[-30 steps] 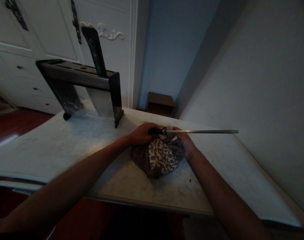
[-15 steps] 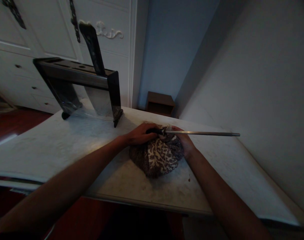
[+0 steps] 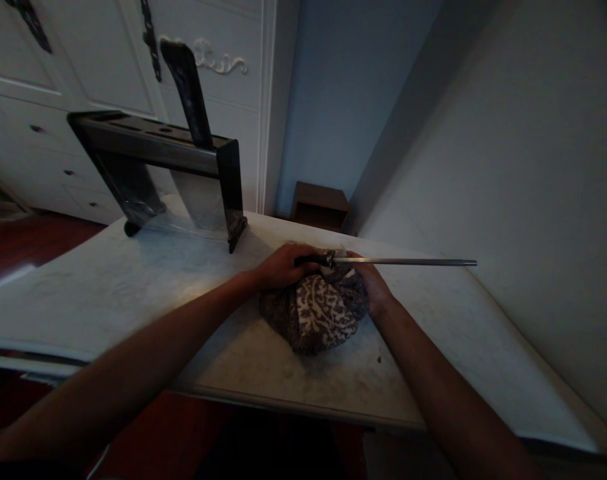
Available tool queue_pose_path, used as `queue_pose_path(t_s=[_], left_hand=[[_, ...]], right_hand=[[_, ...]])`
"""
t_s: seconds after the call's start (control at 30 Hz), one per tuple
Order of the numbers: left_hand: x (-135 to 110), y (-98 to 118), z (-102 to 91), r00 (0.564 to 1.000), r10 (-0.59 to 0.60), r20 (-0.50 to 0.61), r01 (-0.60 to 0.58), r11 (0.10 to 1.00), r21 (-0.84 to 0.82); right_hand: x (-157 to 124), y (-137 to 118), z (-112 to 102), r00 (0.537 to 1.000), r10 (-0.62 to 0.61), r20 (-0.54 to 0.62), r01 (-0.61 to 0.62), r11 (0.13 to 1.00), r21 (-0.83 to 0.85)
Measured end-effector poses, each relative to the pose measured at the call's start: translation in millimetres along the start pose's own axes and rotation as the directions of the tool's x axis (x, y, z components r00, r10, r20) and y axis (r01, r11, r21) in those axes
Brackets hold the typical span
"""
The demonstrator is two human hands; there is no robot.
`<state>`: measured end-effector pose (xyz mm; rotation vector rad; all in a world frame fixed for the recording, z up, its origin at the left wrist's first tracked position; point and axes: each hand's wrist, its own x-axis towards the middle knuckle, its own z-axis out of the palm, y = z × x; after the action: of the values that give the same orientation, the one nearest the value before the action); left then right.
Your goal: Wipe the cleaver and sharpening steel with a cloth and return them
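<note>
My left hand (image 3: 282, 266) grips the black handle of a honing steel (image 3: 408, 262), whose long metal rod points right, level above the marble table (image 3: 108, 293). My right hand (image 3: 369, 283) holds a bunched brown-and-cream patterned cloth (image 3: 316, 313) against the base of the rod, just past the handle. The cloth rests on the table between both hands.
A black and steel knife block (image 3: 153, 173) stands at the table's back left with one black-handled knife (image 3: 186, 87) in it. White cabinets (image 3: 83, 60) lie behind. A wall runs along the right side. A small brown stand (image 3: 319, 205) sits on the floor beyond.
The rod dipped slightly half a second ago and is level again. Both hands and the cloth stay in nearly the same place.
</note>
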<state>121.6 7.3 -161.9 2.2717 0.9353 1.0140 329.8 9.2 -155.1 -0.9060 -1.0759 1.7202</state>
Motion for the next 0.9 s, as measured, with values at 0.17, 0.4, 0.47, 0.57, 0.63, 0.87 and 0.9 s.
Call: queue_pose_path(t_s=[0.17,0.4,0.47,0.57,0.63,0.87,0.9], left_hand=[[0.1,0.9,4.2,0.991,-0.069,-0.112,0.074,0.996,0.044],[0.5,6.4,6.7,0.970,-0.178,-0.166,0.188,0.981,0.049],[0.3,6.6,7.0,0.969,-0.180,-0.169,0.191,0.980,0.054],[0.3,6.6,7.6,0.968,-0.182,-0.171,0.198,0.977,0.079],[0.5,6.9,8.1,0.968,-0.180,-0.174,0.202,0.972,0.116],[0.5,7.0,8.5,0.977,-0.131,-0.166,0.166,0.961,0.220],[0.2,6.3,8.5,0.981,-0.115,-0.157,0.149,0.964,0.221]], right_hand=[[-0.2,0.8,-1.0,1.000,-0.016,0.011,0.016,1.000,-0.012],[1.1,4.5,-4.6,0.998,-0.008,-0.061,0.006,1.000,-0.030],[1.6,4.4,-4.9,0.999,-0.012,-0.050,0.010,0.999,-0.035],[2.0,4.2,-5.3,0.999,-0.003,-0.054,0.002,1.000,-0.029],[1.9,4.1,-5.1,0.999,0.009,-0.048,-0.010,1.000,-0.019],[0.2,4.8,-4.2,0.999,0.025,-0.034,-0.025,1.000,-0.015],[-0.2,4.9,-4.0,0.999,0.026,-0.038,-0.027,1.000,-0.012]])
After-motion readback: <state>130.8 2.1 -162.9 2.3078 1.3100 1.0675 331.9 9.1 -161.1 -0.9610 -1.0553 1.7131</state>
